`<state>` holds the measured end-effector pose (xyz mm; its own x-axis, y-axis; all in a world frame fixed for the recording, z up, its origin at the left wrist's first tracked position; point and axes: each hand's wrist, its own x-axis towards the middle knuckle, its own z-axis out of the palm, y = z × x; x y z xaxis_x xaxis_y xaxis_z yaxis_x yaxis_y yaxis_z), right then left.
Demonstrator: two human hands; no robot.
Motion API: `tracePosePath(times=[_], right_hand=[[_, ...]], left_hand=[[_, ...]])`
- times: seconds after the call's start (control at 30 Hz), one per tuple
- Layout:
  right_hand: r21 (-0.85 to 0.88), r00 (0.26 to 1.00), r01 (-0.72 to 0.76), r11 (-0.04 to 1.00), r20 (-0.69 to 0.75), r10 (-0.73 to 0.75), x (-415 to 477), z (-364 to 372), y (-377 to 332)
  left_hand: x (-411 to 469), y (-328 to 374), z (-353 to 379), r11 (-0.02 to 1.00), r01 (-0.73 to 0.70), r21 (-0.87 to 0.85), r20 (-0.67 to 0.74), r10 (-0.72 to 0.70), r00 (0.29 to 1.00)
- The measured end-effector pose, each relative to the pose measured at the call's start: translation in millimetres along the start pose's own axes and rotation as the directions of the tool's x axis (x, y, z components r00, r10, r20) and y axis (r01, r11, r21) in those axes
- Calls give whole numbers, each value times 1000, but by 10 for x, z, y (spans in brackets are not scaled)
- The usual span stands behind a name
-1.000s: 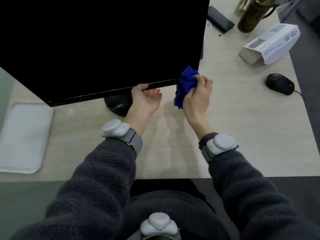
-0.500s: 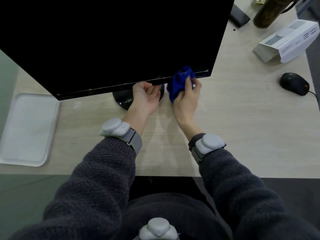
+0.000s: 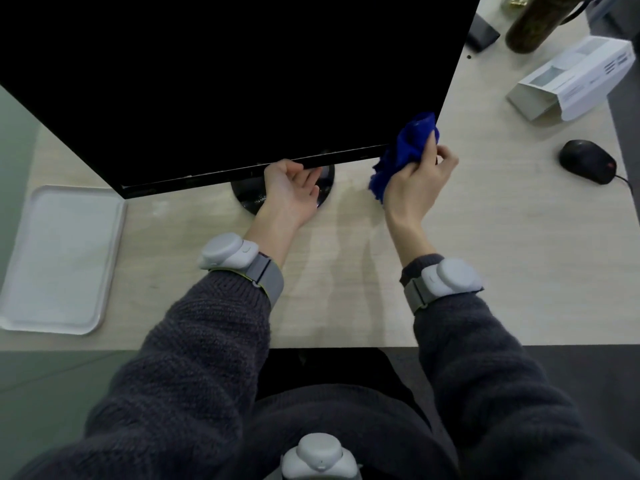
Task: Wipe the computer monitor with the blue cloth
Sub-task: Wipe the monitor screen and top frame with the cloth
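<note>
Desk scene from a head-worn camera, looking down at a person's two hands and a computer monitor [image 3: 242, 81] whose dark screen fills the upper left of the view

The right hand [image 3: 419, 181] grasps a bunched blue cloth [image 3: 405, 150], fingers curled round it, and presses the wad against the monitor's lower right corner. Part of the cloth hangs loose below the hand. The left hand [image 3: 291, 192] lies palm up beneath the bottom bezel, just in front of the round black stand base [image 3: 247, 199]. Its fingers are relaxed and loosely bent, touching the lower edge and, as far as can be seen, not clamped on it.

Likely risks from here:
- The cloth sits right at the corner, so an outward stroke could run off the edge and wipe only air.
- A hard push at that corner, far from the stand, could swivel or rock the screen, since the left hand gives only light bracing.
- The cloth is a tight wad, so each pass covers a narrow strip and bare knuckles may smear the glass.

On the pale desk [image 3: 485, 254], a white tray [image 3: 59, 258] lies at left; a black mouse [image 3: 587, 161] and a white carton [image 3: 575, 81] lie well apart at right
</note>
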<state>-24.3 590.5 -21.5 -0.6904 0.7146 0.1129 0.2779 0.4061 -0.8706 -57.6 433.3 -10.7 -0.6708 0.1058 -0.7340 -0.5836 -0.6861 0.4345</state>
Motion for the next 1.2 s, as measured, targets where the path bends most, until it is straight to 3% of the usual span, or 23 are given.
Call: tracePosePath(times=[0.1, 0.37, 0.5, 0.77, 1.2], right_hand=[[-125, 995, 4, 992, 94, 8, -5, 5, 55], [-105, 967, 133, 985, 230, -106, -446, 285, -47], [-74, 926, 229, 971, 324, -194, -701, 450, -127], [-111, 948, 198, 974, 274, -161, -926, 650, -241], [-133, 920, 236, 963, 350, -177, -1701, 1186, -660]], left_hand=[[-3, -4, -12, 1000, 9, 6, 11, -9, 1000], [-48, -34, -67, 999, -5, 39, 72, 2, 997], [-72, 21, -199, 995, 23, -101, 105, -12, 994], [-101, 542, -751, 947, -191, -258, -136, 160, 978], [-168, 1060, -1291, 897, -233, -375, -170, 181, 969]])
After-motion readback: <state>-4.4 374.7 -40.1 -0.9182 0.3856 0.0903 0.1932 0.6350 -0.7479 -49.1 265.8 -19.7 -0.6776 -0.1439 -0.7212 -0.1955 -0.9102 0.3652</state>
